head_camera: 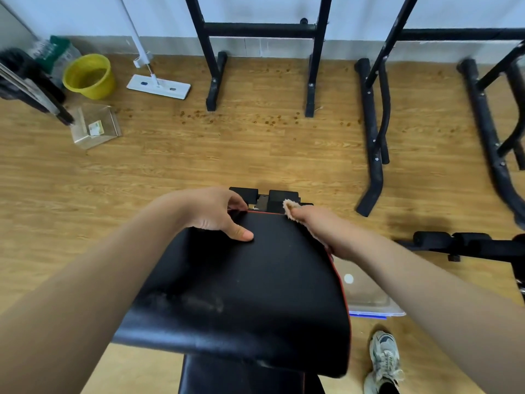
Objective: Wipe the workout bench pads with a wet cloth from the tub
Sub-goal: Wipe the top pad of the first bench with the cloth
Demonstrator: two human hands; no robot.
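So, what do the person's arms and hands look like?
The left arm and right arm are bare to the frame edge; no sleeves show. The left hand and right hand have no gloves, watch or ring in view.

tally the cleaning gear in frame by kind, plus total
cloth: 1 (gripped in right hand)
clear tub: 1
yellow bucket: 1
flat mop: 1
total: 4
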